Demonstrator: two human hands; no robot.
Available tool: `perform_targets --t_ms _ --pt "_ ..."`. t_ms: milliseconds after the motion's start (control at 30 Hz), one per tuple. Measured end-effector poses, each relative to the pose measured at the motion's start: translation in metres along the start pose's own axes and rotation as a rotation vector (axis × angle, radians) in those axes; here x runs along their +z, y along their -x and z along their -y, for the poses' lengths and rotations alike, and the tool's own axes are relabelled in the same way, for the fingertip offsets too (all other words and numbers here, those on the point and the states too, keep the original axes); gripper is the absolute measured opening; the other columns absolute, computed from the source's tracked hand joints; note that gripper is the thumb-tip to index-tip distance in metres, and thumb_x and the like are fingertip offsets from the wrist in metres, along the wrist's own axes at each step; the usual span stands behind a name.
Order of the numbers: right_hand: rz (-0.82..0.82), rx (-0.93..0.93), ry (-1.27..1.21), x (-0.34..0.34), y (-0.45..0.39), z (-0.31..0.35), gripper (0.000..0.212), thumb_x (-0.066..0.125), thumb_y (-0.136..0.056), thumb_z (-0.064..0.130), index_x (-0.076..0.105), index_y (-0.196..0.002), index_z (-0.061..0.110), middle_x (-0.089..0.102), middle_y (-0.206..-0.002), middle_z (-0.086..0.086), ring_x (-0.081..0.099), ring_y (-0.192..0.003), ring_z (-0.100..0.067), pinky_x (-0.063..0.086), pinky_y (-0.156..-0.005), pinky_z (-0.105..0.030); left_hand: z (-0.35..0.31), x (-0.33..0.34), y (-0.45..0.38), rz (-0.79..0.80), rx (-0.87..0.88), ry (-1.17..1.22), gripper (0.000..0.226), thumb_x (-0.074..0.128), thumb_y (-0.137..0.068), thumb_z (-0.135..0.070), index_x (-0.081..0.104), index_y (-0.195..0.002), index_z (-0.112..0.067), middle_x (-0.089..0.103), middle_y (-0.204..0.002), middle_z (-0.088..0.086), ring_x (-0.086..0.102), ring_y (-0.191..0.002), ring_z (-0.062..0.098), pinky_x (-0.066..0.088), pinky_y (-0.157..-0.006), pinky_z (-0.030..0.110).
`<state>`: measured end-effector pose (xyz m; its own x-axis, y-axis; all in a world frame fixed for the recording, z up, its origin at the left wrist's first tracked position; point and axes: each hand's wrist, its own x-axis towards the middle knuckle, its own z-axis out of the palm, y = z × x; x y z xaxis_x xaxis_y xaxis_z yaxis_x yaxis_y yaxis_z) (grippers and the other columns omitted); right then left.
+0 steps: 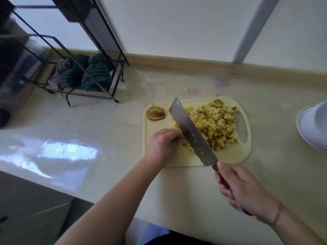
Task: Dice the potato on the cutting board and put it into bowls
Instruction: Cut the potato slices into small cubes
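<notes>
1. The right hand [247, 191] is wrapping its fingers around the dark handle of the cleaver [192, 132] — a full clench on the handle, thumb side toward the blade.
2. Forward and left of that grip, the blade is running diagonally up the cutting board [230, 156], its edge appearing to sit among the last uncut bits.
3. The left hand [163, 145] is lying just left of the blade, fingers curled down beside the steel; whether it is pinching a potato piece or only steadying it cannot be told, the fingertips being hidden.
4. To the right of the blade, the diced potato [216, 126] is heaping across the board's middle. Two skin-on end pieces are sitting apart — one [155, 113] at the far left corner, one [216, 103] at the far edge.
5. Judgement: the dicing is nearing its end. For clean last cuts, the left fingertips should be tucking back, knuckles guiding the flat of the blade, strokes short.
6. Containers: a white bowl [311, 124] is standing well to the right of the grip, past the board's handle slot, cut off by the frame; its contents are not showing. No dice are visibly transferred yet.
</notes>
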<state>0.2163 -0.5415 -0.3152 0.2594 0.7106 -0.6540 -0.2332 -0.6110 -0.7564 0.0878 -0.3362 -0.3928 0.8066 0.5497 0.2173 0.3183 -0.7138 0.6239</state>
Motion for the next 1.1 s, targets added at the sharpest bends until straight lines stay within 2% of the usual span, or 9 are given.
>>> perform_targets --t_ms 100,200,300,400,600,867,967,1033,1100 --pt "-0.162 -0.264 0.522 -0.017 0.01 0.015 0.064 0.035 -0.083 0.077 0.043 -0.063 0.017 0.042 -0.047 0.006 0.039 -0.042 -0.009 0.03 -0.044 -0.023 -0.005 -0.016 0.009 -0.073 -0.099 -0.046 0.024 0.069 -0.077 0.013 0.078 -0.087 -0.007 0.076 -0.1 0.003 0.073 -0.09 0.021 0.059 -0.08 0.034" --pt "-0.27 -0.337 1.032 -0.031 0.015 0.027 0.059 0.015 -0.082 0.077 0.047 -0.078 0.028 0.055 -0.061 0.006 0.054 -0.056 -0.011 0.039 -0.051 -0.031 -0.024 -0.037 0.018 -0.365 -0.251 -0.052 0.024 0.052 -0.073 0.007 0.069 -0.078 -0.01 0.065 -0.092 -0.002 0.064 -0.083 0.021 0.051 -0.073 0.029" --pt "-0.292 -0.373 1.341 -0.042 0.014 0.03 0.065 0.005 -0.084 0.073 0.051 -0.103 0.031 0.068 -0.087 0.003 0.066 -0.078 -0.016 0.048 -0.062 -0.033 -0.053 -0.042 0.017 -0.362 -0.023 -0.068 0.016 0.052 -0.076 -0.002 0.066 -0.082 -0.006 0.062 -0.091 0.003 0.058 -0.088 0.022 0.047 -0.08 0.027" --pt "-0.237 -0.377 1.452 -0.048 0.015 0.03 0.069 0.002 -0.083 0.072 0.049 -0.111 0.029 0.068 -0.094 0.002 0.067 -0.084 -0.02 0.046 -0.065 -0.034 -0.068 -0.032 0.014 -0.15 0.076 -0.149 0.008 0.062 -0.081 -0.013 0.068 -0.085 -0.013 0.064 -0.09 -0.003 0.059 -0.089 0.022 0.049 -0.082 0.036" --pt "-0.174 -0.398 1.535 -0.051 0.023 0.027 0.056 0.019 -0.096 0.067 0.048 -0.114 0.024 0.067 -0.102 -0.003 0.066 -0.092 -0.026 0.039 -0.064 -0.036 -0.078 -0.017 0.0 0.03 -0.136 -0.104 0.009 0.074 -0.084 -0.023 0.072 -0.081 -0.014 0.064 -0.085 -0.003 0.056 -0.085 0.019 0.05 -0.078 0.033" --pt "-0.241 -0.403 1.579 -0.042 0.029 0.032 0.056 0.019 -0.096 0.068 0.048 -0.118 0.024 0.067 -0.106 -0.002 0.065 -0.096 -0.025 0.037 -0.065 -0.035 -0.075 -0.014 -0.039 0.121 -0.241 -0.023 0.009 0.075 -0.089 -0.018 0.077 -0.091 -0.01 0.067 -0.096 0.003 0.061 -0.096 0.021 0.049 -0.086 0.031" --pt "-0.272 -0.372 1.564 -0.034 0.031 0.033 0.057 0.019 -0.096 0.068 0.047 -0.119 0.025 0.067 -0.108 -0.002 0.064 -0.097 -0.026 0.04 -0.067 -0.035 -0.072 -0.013 -0.043 0.015 -0.177 0.007 0.006 0.076 -0.086 -0.014 0.074 -0.089 -0.009 0.066 -0.096 0.004 0.062 -0.094 0.025 0.052 -0.084 0.037" --pt "-0.287 -0.344 1.562 -0.029 0.032 0.034 0.056 0.019 -0.096 0.068 0.047 -0.119 0.025 0.067 -0.107 -0.002 0.064 -0.097 -0.026 0.042 -0.069 -0.036 -0.07 -0.017 -0.04 -0.007 -0.127 0.006 0.021 0.078 -0.086 -0.026 0.072 -0.102 -0.013 0.065 -0.107 0.003 0.059 -0.103 0.025 0.052 -0.09 0.041" --pt "-0.303 -0.318 1.576 -0.025 0.033 0.036 0.056 0.019 -0.096 0.068 0.047 -0.119 0.024 0.067 -0.107 -0.002 0.065 -0.097 -0.026 0.039 -0.067 -0.036 -0.065 -0.019 -0.039 0.155 -0.085 -0.114 0.055 0.075 -0.085 -0.05 0.062 -0.132 -0.025 0.055 -0.136 0.0 0.045 -0.128 0.024 0.039 -0.11 0.042"
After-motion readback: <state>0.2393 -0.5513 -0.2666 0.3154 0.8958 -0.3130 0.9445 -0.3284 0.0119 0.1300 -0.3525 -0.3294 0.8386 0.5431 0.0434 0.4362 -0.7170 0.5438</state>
